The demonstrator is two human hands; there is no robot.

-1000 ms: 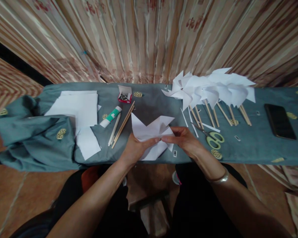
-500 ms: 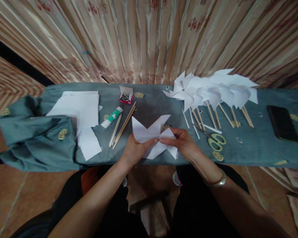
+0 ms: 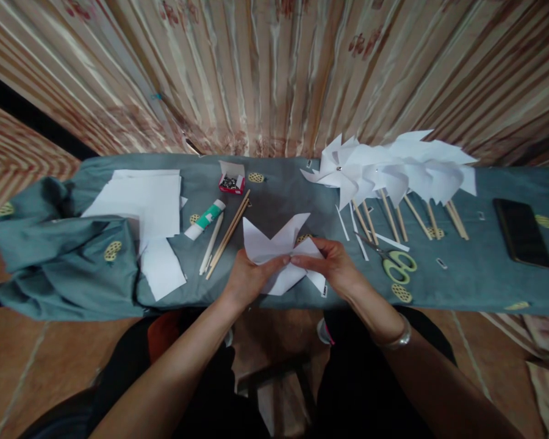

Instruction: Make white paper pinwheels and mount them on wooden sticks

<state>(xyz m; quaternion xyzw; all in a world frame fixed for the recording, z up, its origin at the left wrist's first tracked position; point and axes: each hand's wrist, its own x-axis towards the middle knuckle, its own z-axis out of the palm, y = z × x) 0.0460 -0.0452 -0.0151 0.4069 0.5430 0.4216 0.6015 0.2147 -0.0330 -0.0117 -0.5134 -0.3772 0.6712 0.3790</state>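
Both my hands grip a white paper pinwheel (image 3: pixel 281 281) without a stick, just above the table's front edge. My left hand (image 3: pixel 251 274) is closed on its left side, and my right hand (image 3: pixel 336 265) pinches its right side. The two thumbs press together at the pinwheel's centre, and the fingers underneath are hidden by the paper. To the left lie loose wooden sticks (image 3: pixel 227 235), a white stick (image 3: pixel 211 244) and a green-and-white glue stick (image 3: pixel 205 219). Behind them stands an open red box of small metal pins (image 3: pixel 232 184).
Finished paper pinwheels (image 3: pixel 393 167) on sticks lie overlapping at the back right. Scissors with green handles (image 3: pixel 398 265) and thin paper strips (image 3: pixel 359 235) are right of my hand. A dark phone (image 3: pixel 523 233) lies far right; stacked white paper (image 3: pixel 153 201) sits left on the grey cloth (image 3: pixel 462 286).
Both hands keep the same hold on the pinwheel, with the thumbs at its centre. The whole view has shifted very slightly; nothing else visibly moved.
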